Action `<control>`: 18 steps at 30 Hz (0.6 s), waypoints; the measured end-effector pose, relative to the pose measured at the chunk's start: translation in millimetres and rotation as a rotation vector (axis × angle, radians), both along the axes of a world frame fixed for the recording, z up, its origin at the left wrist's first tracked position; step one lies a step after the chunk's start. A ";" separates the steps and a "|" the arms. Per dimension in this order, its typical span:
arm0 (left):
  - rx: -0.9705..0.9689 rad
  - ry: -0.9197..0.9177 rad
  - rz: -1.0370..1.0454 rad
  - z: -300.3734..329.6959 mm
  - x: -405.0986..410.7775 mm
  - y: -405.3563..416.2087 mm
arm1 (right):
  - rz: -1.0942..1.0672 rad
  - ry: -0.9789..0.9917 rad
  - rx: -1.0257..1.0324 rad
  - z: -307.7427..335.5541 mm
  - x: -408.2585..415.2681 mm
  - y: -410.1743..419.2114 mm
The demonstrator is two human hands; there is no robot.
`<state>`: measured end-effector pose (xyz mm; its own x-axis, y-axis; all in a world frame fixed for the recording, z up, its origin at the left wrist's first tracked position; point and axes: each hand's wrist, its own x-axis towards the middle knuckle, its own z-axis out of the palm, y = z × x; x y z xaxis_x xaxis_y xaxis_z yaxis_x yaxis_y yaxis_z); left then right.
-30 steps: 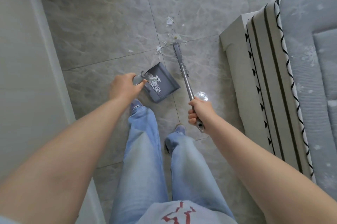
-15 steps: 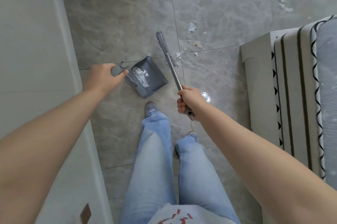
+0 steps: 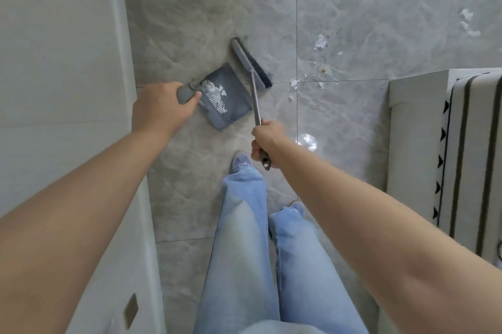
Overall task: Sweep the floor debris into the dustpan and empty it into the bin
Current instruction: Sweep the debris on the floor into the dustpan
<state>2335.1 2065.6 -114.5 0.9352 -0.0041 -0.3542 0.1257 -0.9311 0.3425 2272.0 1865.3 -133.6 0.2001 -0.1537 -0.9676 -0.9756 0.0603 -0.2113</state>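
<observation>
My left hand grips the grey handle of a grey dustpan, which is tilted above the tiled floor and holds white paper scraps near its handle end. My right hand is closed around the metal handle of a broom. The broom's dark bristle head lies just beyond the dustpan's far right edge. White paper scraps and crumbs are scattered on the floor to the right of the broom head. No bin is in view.
A white cabinet or wall runs along the left. A bed base with a striped mattress stands at the right. My jeans-clad legs and shoes stand on the grey marble tiles between them.
The broom head has swung left, away from the scraps, and now sits beside the dustpan's far edge. Both hands and the dustpan have shifted left and farther forward as I stepped along.
</observation>
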 end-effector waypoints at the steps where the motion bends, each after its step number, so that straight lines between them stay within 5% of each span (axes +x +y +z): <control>1: 0.004 -0.001 -0.006 0.4 0.6 -0.1 | 0.002 0.004 0.026 3.9 -11.4 16.7; 8: -0.018 0.039 -0.013 6.5 1.6 2.1 | -0.026 -0.065 0.052 42.6 -70.6 55.6; 18: -0.034 0.162 -0.174 15.3 6.7 -16.0 | 0.062 -0.097 -0.247 28.4 -44.9 -94.3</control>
